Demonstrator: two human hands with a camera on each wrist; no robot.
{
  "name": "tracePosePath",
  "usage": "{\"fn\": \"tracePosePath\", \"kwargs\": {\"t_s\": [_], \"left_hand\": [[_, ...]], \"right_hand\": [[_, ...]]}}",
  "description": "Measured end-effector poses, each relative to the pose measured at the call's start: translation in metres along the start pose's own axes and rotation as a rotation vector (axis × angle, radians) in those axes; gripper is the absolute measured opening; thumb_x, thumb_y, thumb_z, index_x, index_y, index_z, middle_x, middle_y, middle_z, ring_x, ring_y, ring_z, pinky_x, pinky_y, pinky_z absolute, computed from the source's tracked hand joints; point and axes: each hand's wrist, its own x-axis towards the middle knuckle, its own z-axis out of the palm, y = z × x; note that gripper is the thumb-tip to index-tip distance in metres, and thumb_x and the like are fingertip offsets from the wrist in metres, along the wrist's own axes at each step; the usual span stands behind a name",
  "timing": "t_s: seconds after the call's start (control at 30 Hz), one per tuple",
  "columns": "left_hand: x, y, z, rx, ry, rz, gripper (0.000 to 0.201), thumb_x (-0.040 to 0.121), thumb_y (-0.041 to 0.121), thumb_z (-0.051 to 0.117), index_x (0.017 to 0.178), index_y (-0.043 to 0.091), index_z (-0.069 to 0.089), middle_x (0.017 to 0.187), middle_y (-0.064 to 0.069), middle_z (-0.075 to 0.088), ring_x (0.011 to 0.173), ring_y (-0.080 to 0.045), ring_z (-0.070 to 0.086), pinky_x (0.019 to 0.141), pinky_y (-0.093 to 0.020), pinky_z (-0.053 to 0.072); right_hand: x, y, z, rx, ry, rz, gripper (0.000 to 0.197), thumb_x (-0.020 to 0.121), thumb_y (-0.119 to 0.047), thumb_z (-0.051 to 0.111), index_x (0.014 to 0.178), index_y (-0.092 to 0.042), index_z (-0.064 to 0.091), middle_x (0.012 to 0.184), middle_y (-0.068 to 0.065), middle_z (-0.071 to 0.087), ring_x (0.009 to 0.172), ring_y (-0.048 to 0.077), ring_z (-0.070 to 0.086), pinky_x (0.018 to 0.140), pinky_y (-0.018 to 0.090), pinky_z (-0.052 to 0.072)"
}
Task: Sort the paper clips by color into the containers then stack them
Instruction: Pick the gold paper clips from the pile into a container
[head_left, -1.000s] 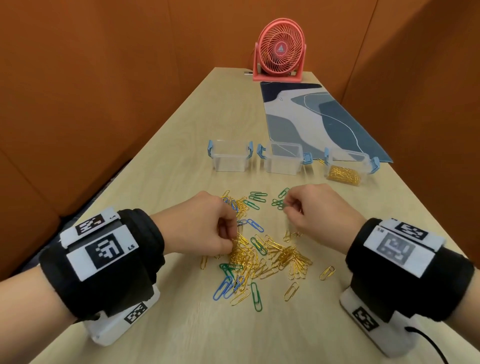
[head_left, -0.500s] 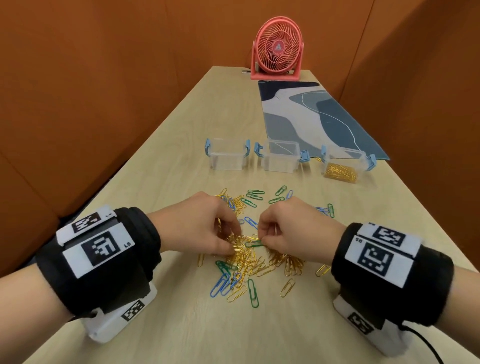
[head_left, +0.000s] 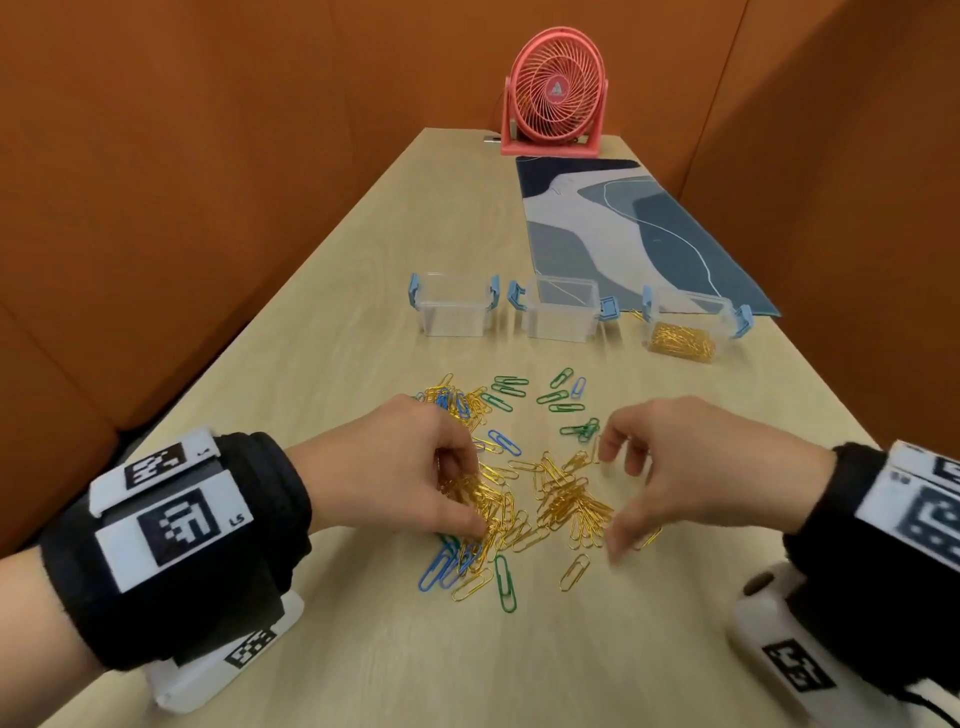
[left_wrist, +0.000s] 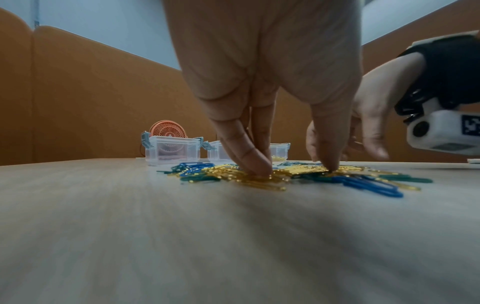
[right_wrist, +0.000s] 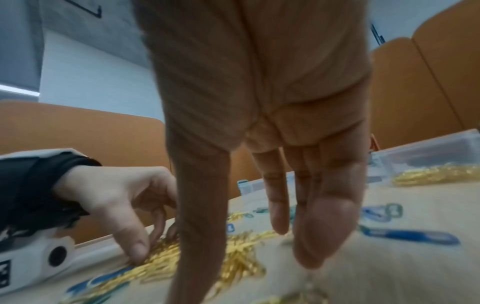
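Gold paper clips (head_left: 566, 501) lie heaped on the wooden table (head_left: 337, 364), with blue clips (head_left: 441, 566) and green clips (head_left: 506, 582) scattered around and further green ones (head_left: 511, 387) behind. My left hand (head_left: 465, 499) claws down on the heap's left part, gold clips held between thumb and curled fingers (left_wrist: 255, 168). My right hand (head_left: 610, 506) hovers spread over the heap's right part, fingers (right_wrist: 319, 236) straight and empty. Three clear containers stand beyond: left (head_left: 454, 312) and middle (head_left: 561, 314) empty, right (head_left: 685, 332) holding gold clips.
A patterned blue mat (head_left: 623, 234) lies behind the containers on the right. A pink desk fan (head_left: 556, 93) stands at the table's far end. Orange partition walls (head_left: 182, 208) close in both sides. Bare table lies in front of the heap.
My right hand came from the green clips into the heap beside the left hand, then drew back right and opened its fingers. The left hand stayed on the gold clips.
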Motion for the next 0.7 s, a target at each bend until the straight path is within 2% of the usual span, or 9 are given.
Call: {"fn": "tracePosePath", "kwargs": {"t_s": [0.1, 0.17, 0.23, 0.3, 0.4, 0.47, 0.53, 0.6, 0.7], "left_hand": [[0.003, 0.003, 0.002, -0.001, -0.026, 0.001, 0.05, 0.062, 0.051, 0.079, 0.104, 0.025, 0.067, 0.085, 0.012, 0.059, 0.078, -0.006, 0.06, 0.072, -0.022, 0.053], [0.004, 0.007, 0.003, -0.008, -0.032, 0.015, 0.05, 0.063, 0.051, 0.078, 0.106, 0.026, 0.066, 0.086, 0.014, 0.056, 0.078, -0.005, 0.059, 0.072, -0.02, 0.053], [0.004, 0.012, 0.004, -0.01, 0.006, 0.027, 0.051, 0.064, 0.051, 0.077, 0.108, 0.028, 0.064, 0.086, 0.016, 0.052, 0.078, -0.003, 0.055, 0.069, -0.015, 0.049], [0.002, 0.015, 0.005, 0.02, 0.043, 0.031, 0.058, 0.062, 0.056, 0.076, 0.111, 0.03, 0.061, 0.092, 0.016, 0.048, 0.082, -0.004, 0.051, 0.068, -0.011, 0.042], [-0.001, 0.018, 0.011, 0.104, -0.011, 0.031, 0.071, 0.056, 0.066, 0.073, 0.114, 0.028, 0.057, 0.101, 0.01, 0.047, 0.09, -0.006, 0.048, 0.079, -0.019, 0.043], [-0.001, 0.021, 0.016, 0.116, -0.036, 0.029, 0.075, 0.056, 0.067, 0.072, 0.116, 0.026, 0.056, 0.105, 0.009, 0.044, 0.094, -0.006, 0.048, 0.083, -0.022, 0.044], [0.002, 0.024, 0.02, 0.124, -0.026, 0.029, 0.072, 0.06, 0.065, 0.071, 0.12, 0.028, 0.055, 0.108, 0.008, 0.043, 0.097, -0.006, 0.046, 0.081, -0.02, 0.041], [0.007, 0.026, 0.022, 0.123, -0.017, 0.031, 0.065, 0.067, 0.06, 0.07, 0.122, 0.03, 0.056, 0.11, 0.006, 0.045, 0.097, -0.008, 0.045, 0.078, -0.019, 0.037], [0.013, 0.027, 0.022, 0.089, -0.016, 0.038, 0.051, 0.075, 0.049, 0.069, 0.122, 0.032, 0.06, 0.113, 0.003, 0.05, 0.085, -0.008, 0.043, 0.078, -0.02, 0.037]], "right_hand": [[-0.001, -0.002, 0.009, 0.038, -0.051, -0.026, 0.058, 0.05, -0.03, 0.09, 0.097, -0.029, 0.056, 0.093, -0.009, 0.058, 0.078, 0.011, 0.059, 0.072, 0.027, 0.05], [0.002, -0.006, 0.015, 0.11, -0.009, -0.092, 0.05, 0.052, -0.023, 0.089, 0.091, -0.027, 0.058, 0.085, -0.009, 0.058, 0.07, 0.009, 0.057, 0.068, 0.026, 0.05], [0.005, -0.009, 0.017, 0.164, 0.039, -0.139, 0.046, 0.053, -0.023, 0.089, 0.087, -0.029, 0.058, 0.077, -0.01, 0.057, 0.066, 0.007, 0.055, 0.065, 0.023, 0.048], [0.006, -0.012, 0.017, 0.168, 0.08, -0.168, 0.056, 0.052, -0.03, 0.089, 0.098, -0.031, 0.058, 0.08, -0.013, 0.053, 0.07, 0.004, 0.052, 0.064, 0.019, 0.044], [0.008, -0.014, 0.018, 0.063, 0.087, -0.218, 0.09, 0.049, -0.039, 0.089, 0.129, -0.034, 0.048, 0.109, -0.011, 0.048, 0.088, 0.003, 0.043, 0.074, 0.018, 0.039], [0.01, -0.016, 0.02, 0.023, 0.071, -0.25, 0.094, 0.052, -0.041, 0.087, 0.135, -0.034, 0.044, 0.121, -0.01, 0.043, 0.095, 0.003, 0.041, 0.08, 0.019, 0.04], [0.013, -0.017, 0.021, 0.018, 0.073, -0.254, 0.083, 0.056, -0.041, 0.086, 0.131, -0.034, 0.05, 0.117, -0.009, 0.046, 0.096, 0.005, 0.042, 0.082, 0.021, 0.04], [0.015, -0.019, 0.02, 0.038, 0.091, -0.225, 0.069, 0.06, -0.038, 0.084, 0.124, -0.034, 0.058, 0.105, -0.009, 0.049, 0.093, 0.006, 0.045, 0.08, 0.021, 0.04], [0.016, -0.02, 0.018, 0.064, 0.103, -0.201, 0.052, 0.065, -0.031, 0.083, 0.114, -0.029, 0.066, 0.089, -0.009, 0.054, 0.088, 0.008, 0.053, 0.077, 0.019, 0.045]]}}
